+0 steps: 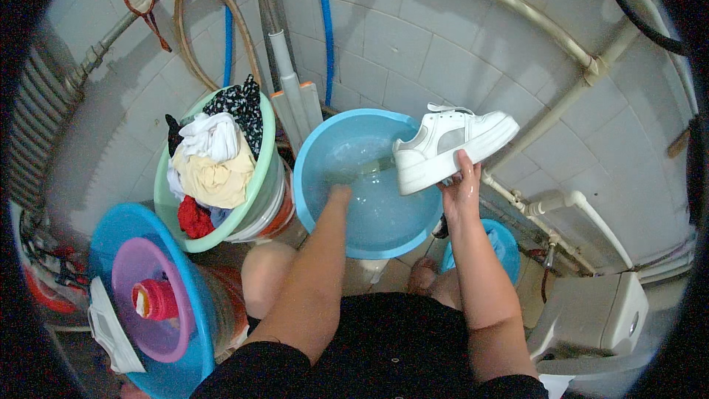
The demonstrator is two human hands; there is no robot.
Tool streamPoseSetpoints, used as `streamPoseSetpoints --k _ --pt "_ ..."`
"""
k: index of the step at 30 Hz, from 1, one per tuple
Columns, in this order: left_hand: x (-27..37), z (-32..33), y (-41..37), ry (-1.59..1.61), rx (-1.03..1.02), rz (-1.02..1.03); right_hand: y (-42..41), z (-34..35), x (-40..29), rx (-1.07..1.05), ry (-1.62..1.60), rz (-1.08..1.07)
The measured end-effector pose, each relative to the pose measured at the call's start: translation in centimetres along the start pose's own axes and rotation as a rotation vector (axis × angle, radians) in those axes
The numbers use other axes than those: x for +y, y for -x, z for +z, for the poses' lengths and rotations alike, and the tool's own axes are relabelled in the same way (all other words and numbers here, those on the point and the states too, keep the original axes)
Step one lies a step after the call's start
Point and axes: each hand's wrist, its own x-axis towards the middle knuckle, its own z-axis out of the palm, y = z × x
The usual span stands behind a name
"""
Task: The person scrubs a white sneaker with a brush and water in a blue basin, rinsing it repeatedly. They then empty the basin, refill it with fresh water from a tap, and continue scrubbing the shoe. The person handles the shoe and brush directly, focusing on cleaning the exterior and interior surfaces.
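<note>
A white lace-up sneaker [443, 149] with grey side panels is in my right hand [465, 185], gripped from beneath by its thick sole. It hangs over the right side of a light-blue plastic basin [388, 238], toe pointing right. Wet patches shine on my right fingers and wrist. My left hand [340, 194] dips into the cloudy water [382, 210] in the basin, so its fingers are hidden. Near it, a blurred greenish elongated thing [374, 166] shows in the water; whether my left hand holds it cannot be made out.
Clothes [213, 160] fill a pale-green basin [270, 138] at left. Below it, a blue tub [202, 316] holds a purple basin [183, 299], with another white shoe [111, 332] on its rim. Pipes [554, 241] and a toilet tank [587, 310] stand right.
</note>
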Motion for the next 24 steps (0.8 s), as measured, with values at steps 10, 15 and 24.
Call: streamPoseSetpoints --k 10,15,24 --pt "12.2 4.9 19.4 0.219 -0.817 0.932 0.5 0.8 -0.5 0.055 0.022 0.039" --pt "10.7 7.3 21.1 -0.690 -0.295 1.435 1.6 1.0 1.4 -0.045 -0.109 -0.027" --pt "11.9 4.7 19.2 -0.574 0.078 1.222 3.2 2.4 1.8 -0.088 0.175 -0.145"
